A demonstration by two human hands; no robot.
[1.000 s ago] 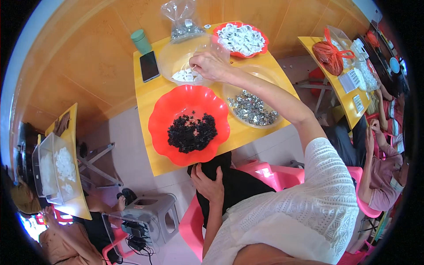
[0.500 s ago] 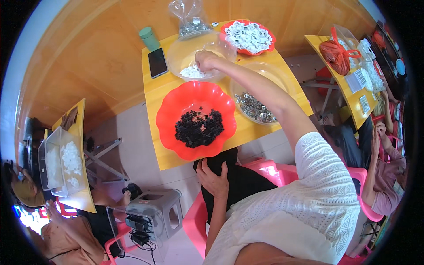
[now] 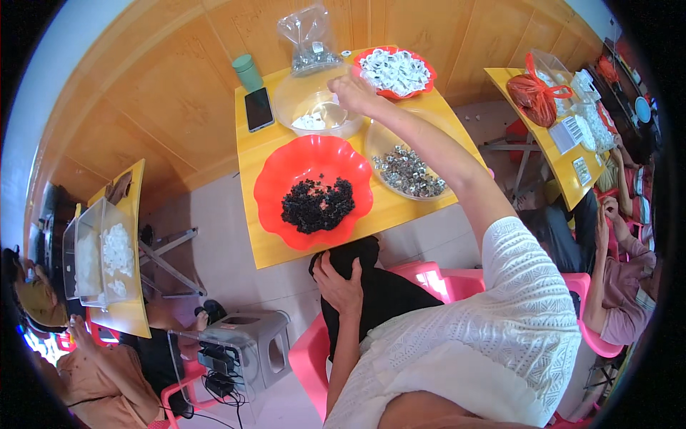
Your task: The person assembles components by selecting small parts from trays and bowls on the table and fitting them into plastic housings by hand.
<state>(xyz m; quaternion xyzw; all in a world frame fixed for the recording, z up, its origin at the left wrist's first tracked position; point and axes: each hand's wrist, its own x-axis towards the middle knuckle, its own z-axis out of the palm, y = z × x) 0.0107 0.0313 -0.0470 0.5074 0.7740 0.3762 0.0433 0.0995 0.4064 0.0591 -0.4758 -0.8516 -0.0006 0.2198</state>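
My right hand (image 3: 355,94) is over the right side of a clear plastic bowl (image 3: 289,93). Its fingers are drawn together; whatever is between them is too small to make out. A small heap of white pieces (image 3: 309,122) lies at the bottom of that bowl. My left hand (image 3: 341,289) rests on my black-clothed knee with its fingers apart, holding nothing. Just beyond it, a red scalloped bowl (image 3: 275,161) contains many small black parts (image 3: 318,205). Under my right forearm, a second clear bowl (image 3: 375,136) holds small shiny metal pieces (image 3: 409,171).
A red dish of white pieces (image 3: 396,72) and a clear bag of small parts (image 3: 312,57) stand at the table's far side. A phone (image 3: 259,109) and green canister (image 3: 247,72) are at left. People sit by side tables (image 3: 136,236), (image 3: 572,171) with bins and bags.
My right hand has lifted from the white pieces and shifted slightly right, toward the bowl's rim. My left hand stays on my knee. The whole view has shifted slightly.
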